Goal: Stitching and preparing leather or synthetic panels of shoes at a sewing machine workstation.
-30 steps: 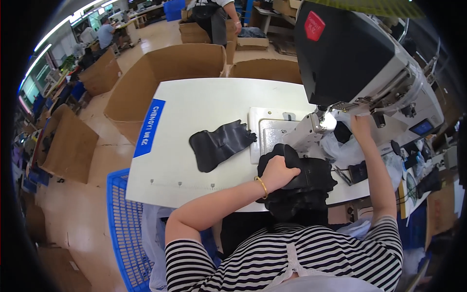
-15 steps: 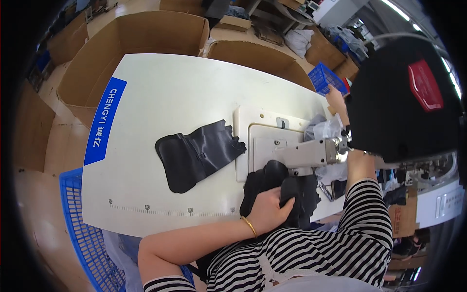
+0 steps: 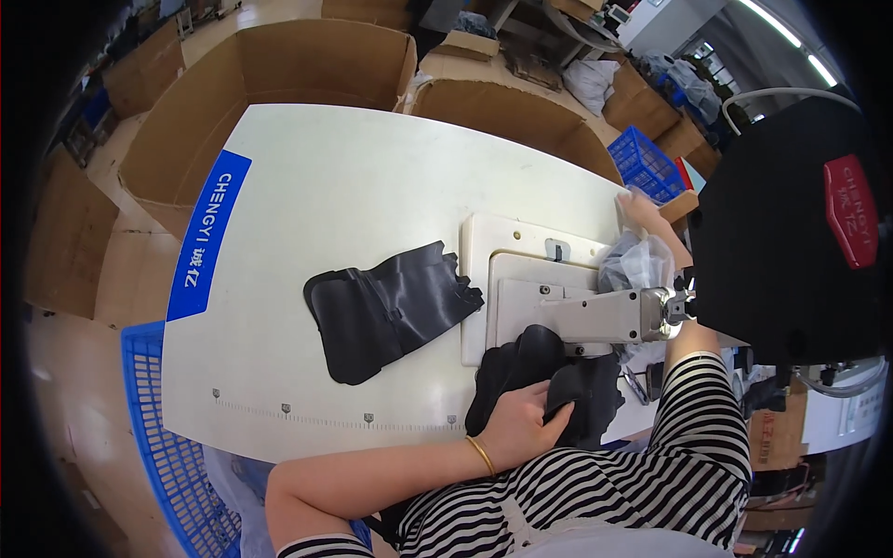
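My left hand (image 3: 514, 430) is closed on a black leather piece (image 3: 523, 367) at the table's near edge, the thumb pressing a folded-over flap. These soft pieces lie against the sewing machine (image 3: 595, 314). Beyond the machine arm, my right hand (image 3: 642, 212) reaches to the table's far right edge. Its fingers appear bent round thin clear film, part of a crumpled plastic bag (image 3: 642, 263); the fingertips show only in part. To the left of the machine bed, another black leather piece (image 3: 381, 312) with a jagged end lies flat on the white table (image 3: 307, 186).
The machine's black head (image 3: 781, 242) blocks the right side. Large cardboard boxes (image 3: 326, 65) stand beyond the table, with a blue crate (image 3: 645, 163) at far right. A blue plastic basket (image 3: 153, 400) is below the left edge. Small metal tools (image 3: 636, 383) lie near the machine.
My right hand has drawn slightly back toward me, and the clear bag now sits closer to it. The left hand keeps its grip. The whole view has shifted a little.
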Tool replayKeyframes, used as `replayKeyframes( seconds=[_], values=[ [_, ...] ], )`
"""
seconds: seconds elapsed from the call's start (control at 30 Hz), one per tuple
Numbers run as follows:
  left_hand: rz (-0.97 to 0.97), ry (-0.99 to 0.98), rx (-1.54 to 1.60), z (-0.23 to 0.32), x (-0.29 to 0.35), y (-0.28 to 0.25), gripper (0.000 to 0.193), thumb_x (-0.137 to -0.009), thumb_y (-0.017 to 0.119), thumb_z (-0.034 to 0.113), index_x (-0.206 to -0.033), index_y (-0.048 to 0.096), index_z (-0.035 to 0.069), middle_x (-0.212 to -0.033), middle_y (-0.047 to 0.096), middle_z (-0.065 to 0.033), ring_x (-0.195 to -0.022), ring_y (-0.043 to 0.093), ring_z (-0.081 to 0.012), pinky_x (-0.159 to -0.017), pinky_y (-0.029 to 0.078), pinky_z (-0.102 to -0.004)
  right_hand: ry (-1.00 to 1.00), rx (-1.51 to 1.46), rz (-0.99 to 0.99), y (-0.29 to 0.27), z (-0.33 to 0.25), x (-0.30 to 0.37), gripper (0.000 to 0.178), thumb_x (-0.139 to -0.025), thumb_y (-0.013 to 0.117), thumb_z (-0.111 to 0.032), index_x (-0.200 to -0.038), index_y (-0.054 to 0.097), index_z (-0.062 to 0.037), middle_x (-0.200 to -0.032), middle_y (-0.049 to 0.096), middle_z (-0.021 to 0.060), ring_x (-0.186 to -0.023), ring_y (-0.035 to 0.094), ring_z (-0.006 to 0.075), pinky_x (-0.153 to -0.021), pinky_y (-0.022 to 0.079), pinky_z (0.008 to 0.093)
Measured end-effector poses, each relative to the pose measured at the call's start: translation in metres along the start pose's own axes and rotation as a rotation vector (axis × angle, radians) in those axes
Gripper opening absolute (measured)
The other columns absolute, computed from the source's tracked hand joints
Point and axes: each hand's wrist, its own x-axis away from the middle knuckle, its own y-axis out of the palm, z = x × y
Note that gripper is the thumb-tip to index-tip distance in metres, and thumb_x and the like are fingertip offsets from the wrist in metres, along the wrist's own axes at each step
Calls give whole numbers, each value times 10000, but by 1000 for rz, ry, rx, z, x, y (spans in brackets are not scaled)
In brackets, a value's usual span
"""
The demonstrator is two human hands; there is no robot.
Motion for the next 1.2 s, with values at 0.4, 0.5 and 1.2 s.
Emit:
replayKeyframes(
  seconds=[0.4,0.5,1.2],
  values=[
    [-36,-6,-16,0,1,-3,163,-820,656,102,-940,682,-5,-894,674,-152,-745,671,-276,-656,536,-309,-16,58,3,-40,-43,49,429,-917,479,-310,-1095,572,69,-1081,612,274,-1072,550,438,-918,426,442],
    [-46,-24,-9,2,0,-2,182,-824,656,114,-956,673,-11,-877,676,-156,-750,672,-278,-655,535,-310,-33,22,30,-62,-34,74,416,-915,485,-301,-1098,572,63,-1084,612,269,-1066,553,436,-917,426,440],
    [-66,-331,-35,8,-5,1,319,-747,721,236,-832,667,-67,-726,686,-161,-638,667,-231,-604,518,-327,-361,-351,838,-159,-115,416,200,-842,586,-89,-1023,592,-3,-959,609,157,-892,570,342,-809,431,420]
  ],
)
